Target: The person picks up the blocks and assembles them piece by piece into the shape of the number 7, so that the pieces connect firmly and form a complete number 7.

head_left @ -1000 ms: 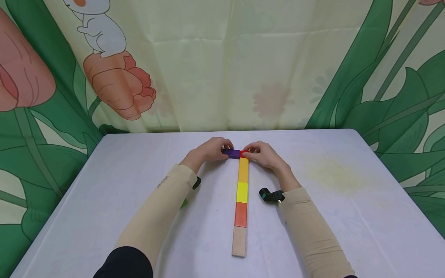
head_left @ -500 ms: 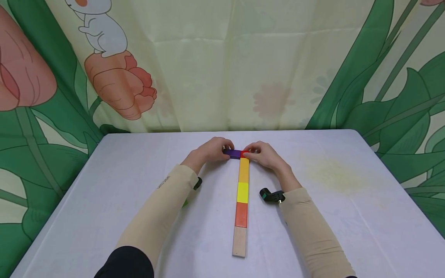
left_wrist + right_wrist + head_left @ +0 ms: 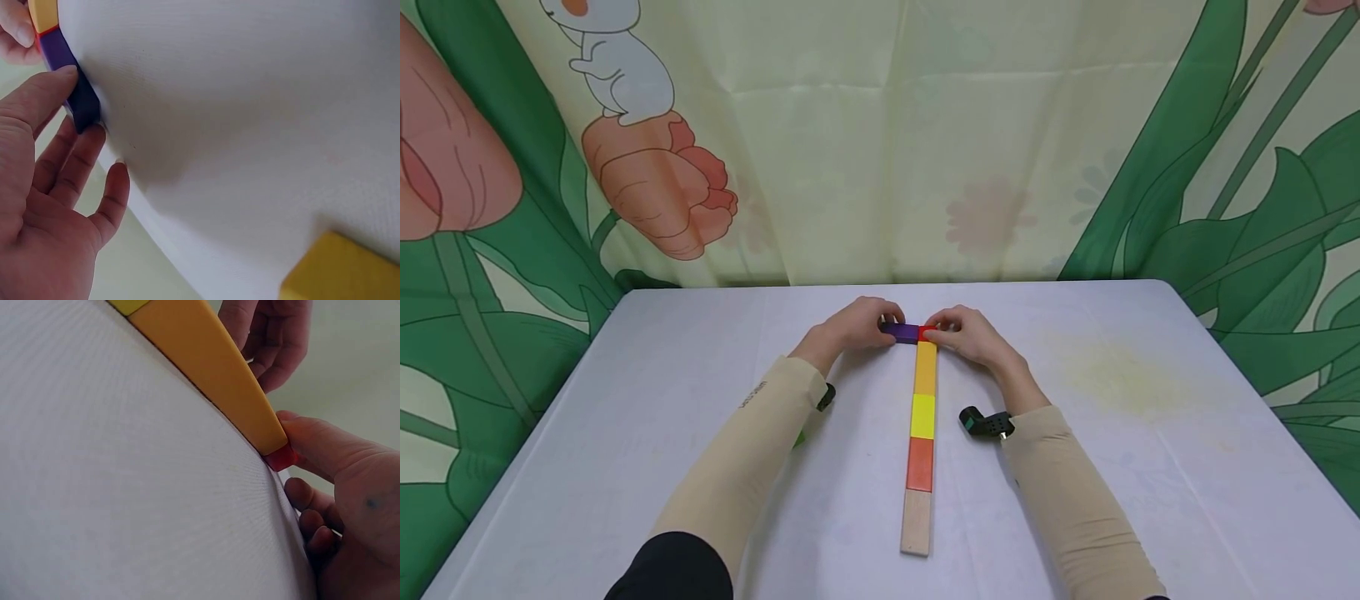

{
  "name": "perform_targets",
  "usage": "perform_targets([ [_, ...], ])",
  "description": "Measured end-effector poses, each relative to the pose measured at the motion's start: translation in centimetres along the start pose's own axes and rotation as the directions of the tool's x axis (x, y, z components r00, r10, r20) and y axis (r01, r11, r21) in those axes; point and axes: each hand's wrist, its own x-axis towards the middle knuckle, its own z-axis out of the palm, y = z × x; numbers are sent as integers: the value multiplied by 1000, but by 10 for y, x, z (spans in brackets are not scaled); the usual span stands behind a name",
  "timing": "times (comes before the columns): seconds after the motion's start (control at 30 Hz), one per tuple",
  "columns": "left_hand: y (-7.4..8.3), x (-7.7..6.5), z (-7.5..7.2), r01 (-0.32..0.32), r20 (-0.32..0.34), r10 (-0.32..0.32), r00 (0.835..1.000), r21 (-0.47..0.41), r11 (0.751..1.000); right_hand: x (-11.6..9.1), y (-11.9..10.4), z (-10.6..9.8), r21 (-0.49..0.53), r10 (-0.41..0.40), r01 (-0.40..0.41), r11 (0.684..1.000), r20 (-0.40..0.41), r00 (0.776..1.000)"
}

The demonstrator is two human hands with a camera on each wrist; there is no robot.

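Near the far edge of the table, my left hand [image 3: 859, 323] grips the left end of a purple block [image 3: 906, 332] between thumb and fingers. The thumb lies over its side in the left wrist view. My right hand [image 3: 966, 333] pinches a small red block [image 3: 922, 333] at the purple block's right end. From the red block a straight row runs toward me, end to end: an orange-yellow block [image 3: 925, 368], a yellow block [image 3: 922, 416], an orange-red block [image 3: 920, 463] and a plain wooden block [image 3: 916, 522]. Purple and red sit across the row's top.
A green piece [image 3: 800, 438] peeks out from behind the left sleeve, mostly hidden. In the left wrist view a dark yellow block [image 3: 344, 272] lies at the lower right. A white cloth covers the table [image 3: 1112, 500]; a printed curtain [image 3: 880, 167] hangs behind it.
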Motion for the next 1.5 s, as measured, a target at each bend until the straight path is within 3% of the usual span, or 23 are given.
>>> perform_targets([
  [0.23, -1, -2, 0, -22, -21, 22, 1000, -9, 1000, -2, -2, 0, 1, -14, 14, 1000, 4, 1000],
  [0.63, -3, -3, 2, -4, -17, 4, 1000, -21, 1000, -2, -1, 0, -10, -13, 13, 1000, 13, 1000],
  [1.0, -2, -10, -6, 38, -11, -38, 999, -66, 997, -3, -1, -3, -15, -16, 16, 1000, 21, 1000],
  [1.3, -8, -39, -21, 32, -41, -37, 998, -107, 994, -2, 3, -3, 16, -73, 73, 997, 5, 997],
  [1.5, -18, -62, -26, -14, -87, 5, 996, -107, 994, -1, 4, 0, 40, -134, 134, 990, 22, 991],
])
